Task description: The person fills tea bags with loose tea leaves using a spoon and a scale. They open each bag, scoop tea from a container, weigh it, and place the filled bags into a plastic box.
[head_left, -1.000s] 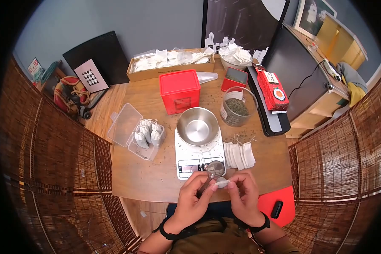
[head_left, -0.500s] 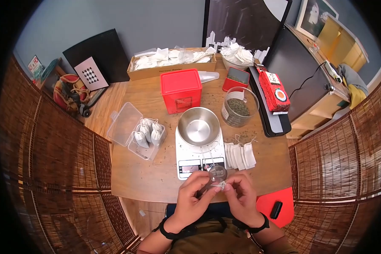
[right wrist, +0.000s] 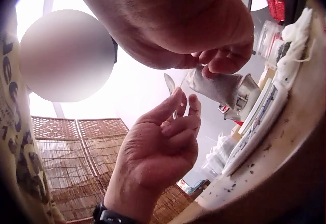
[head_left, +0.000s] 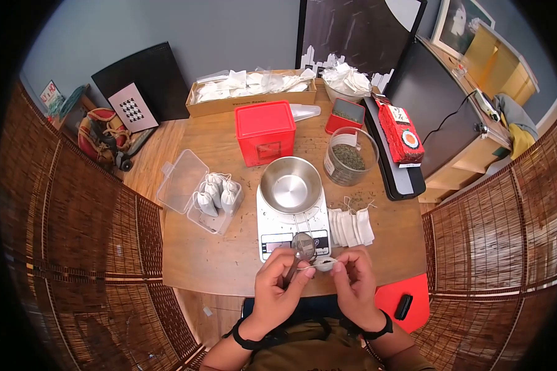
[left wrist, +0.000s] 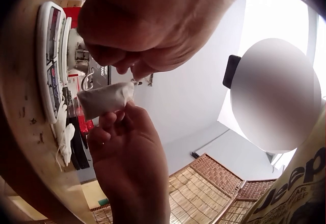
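Both hands meet just in front of the kitchen scale [head_left: 267,213] in the head view. My left hand [head_left: 280,285] holds a spoon [head_left: 302,243] against its palm, round bowl pointing forward, while thumb and forefinger pinch a drawstring of a small white drawstring tea bag [head_left: 323,266]. My right hand [head_left: 359,285] pinches the other side of that bag at its mouth. Dark leaf shows inside the mouth. In the left wrist view the filled bag [left wrist: 104,100] hangs sideways over the right fingers. A steel pan [head_left: 290,185] sits on the scale.
Flat white bags [head_left: 351,227] lie right of the scale. A clear box [head_left: 213,219] with several filled bags stands left. Behind are a red canister [head_left: 265,133], a glass jar [head_left: 351,157] of leaf, a red tin [head_left: 344,115] and a carton [head_left: 250,102]. A vacuum sealer [head_left: 393,167] stands at right.
The hands came together with the bag's mouth bunched between them, then moved apart. Its mouth is now wider, with the string stretched toward the left fingers. The spoon's bowl shifted left.
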Demonstrator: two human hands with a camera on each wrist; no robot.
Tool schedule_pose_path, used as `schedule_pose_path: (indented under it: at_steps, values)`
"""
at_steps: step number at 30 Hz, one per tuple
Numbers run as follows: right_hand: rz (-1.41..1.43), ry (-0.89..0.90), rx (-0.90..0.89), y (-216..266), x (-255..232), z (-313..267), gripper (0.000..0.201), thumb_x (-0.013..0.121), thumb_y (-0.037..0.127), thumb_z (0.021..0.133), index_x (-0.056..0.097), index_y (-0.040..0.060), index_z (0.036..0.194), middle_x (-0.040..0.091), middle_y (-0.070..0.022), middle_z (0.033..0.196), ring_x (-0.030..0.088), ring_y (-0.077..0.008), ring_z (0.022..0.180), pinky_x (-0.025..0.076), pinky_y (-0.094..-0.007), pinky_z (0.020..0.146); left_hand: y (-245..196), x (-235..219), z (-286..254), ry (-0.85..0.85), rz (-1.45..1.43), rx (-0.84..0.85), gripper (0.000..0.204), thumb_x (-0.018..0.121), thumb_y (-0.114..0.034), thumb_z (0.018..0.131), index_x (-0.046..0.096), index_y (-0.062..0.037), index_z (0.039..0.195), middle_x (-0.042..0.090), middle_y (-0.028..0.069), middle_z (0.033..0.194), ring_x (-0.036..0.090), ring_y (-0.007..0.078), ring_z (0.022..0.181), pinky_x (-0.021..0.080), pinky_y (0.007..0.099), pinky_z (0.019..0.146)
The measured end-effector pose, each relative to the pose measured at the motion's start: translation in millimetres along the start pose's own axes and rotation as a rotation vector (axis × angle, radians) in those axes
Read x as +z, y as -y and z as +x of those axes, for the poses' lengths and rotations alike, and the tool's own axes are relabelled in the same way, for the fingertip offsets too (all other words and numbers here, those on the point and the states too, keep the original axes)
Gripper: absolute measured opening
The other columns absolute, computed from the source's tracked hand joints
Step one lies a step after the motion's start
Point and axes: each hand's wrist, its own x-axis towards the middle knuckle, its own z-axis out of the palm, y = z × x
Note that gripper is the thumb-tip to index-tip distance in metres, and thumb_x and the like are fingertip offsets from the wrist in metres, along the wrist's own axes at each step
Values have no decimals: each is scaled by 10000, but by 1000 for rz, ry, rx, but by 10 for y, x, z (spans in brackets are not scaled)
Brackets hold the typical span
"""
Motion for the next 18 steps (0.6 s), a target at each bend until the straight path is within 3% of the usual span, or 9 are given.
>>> schedule_pose_path:
  at_steps: [3, 5, 7, 10, 12, 13, 15, 18]
  values:
    - [-85, -20, -41, 18, -3, 32, 83, 660, -4, 1038, 621, 6, 1110, 566, -79, 1048, 605, -151, 845, 508, -299, 748, -51, -26, -29, -34, -10, -66, 93, 763, 56, 965, 680, 15, 959, 673, 94, 1123, 680, 160, 1000, 532, 275, 888]
    - [-131, -44, -54, -21, -11, 31, 74, 653, -1, 1047, 622, 0, 1113, 571, -93, 1062, 609, -162, 842, 509, -296, 747, -205, -92, -42, 286, 300, 237, 92, 827, 31, 900, 767, -5, 960, 708, 106, 1134, 704, 187, 904, 561, 282, 791]
    - [-102, -43, -29, -2, -34, 42, 72, 652, -2, 1049, 623, -1, 1115, 575, -96, 1068, 612, -165, 843, 510, -295, 749, -365, -41, -39, 511, 275, 280, 324, 884, -7, 830, 851, -81, 1143, 726, 115, 1172, 708, 165, 855, 554, 271, 654]
    - [-34, -25, -7, 0, -51, 51, 69, 648, -2, 1055, 625, -4, 1119, 580, -100, 1079, 617, -170, 850, 514, -294, 755, -334, -15, -1, 449, 238, 345, 235, 884, -15, 845, 846, -53, 1074, 752, 102, 1037, 690, 147, 773, 531, 278, 611]
    - [4, -19, -9, 8, -52, 50, 67, 646, -3, 1057, 626, -5, 1122, 582, -102, 1084, 619, -173, 855, 517, -294, 760, -303, -49, 42, 197, 300, 276, 182, 869, -12, 865, 810, -15, 1037, 700, 57, 874, 584, 99, 606, 489, 290, 553]
    - [4, -10, -18, 31, -53, 42, 73, 651, -6, 1053, 630, -4, 1123, 588, -106, 1088, 624, -179, 868, 520, -296, 766, -262, -29, 28, 37, 374, 183, 135, 875, -29, 869, 792, 7, 970, 663, 29, 763, 497, 56, 558, 391, 260, 503]
    - [5, 2, -27, 60, -54, 30, 78, 657, -9, 1049, 634, -3, 1124, 594, -109, 1092, 628, -186, 880, 523, -298, 773, -258, -3, 62, -61, 321, -36, 130, 874, -44, 886, 777, 17, 948, 659, 32, 778, 447, 42, 562, 327, 241, 505]
    - [-61, 21, -74, 90, -61, 21, 97, 676, -17, 1034, 645, -2, 1124, 606, -121, 1096, 635, -207, 909, 527, -302, 792, -319, 16, 161, -25, 401, 60, 162, 881, -63, 891, 764, 35, 943, 632, 27, 773, 432, 41, 559, 327, 252, 501]
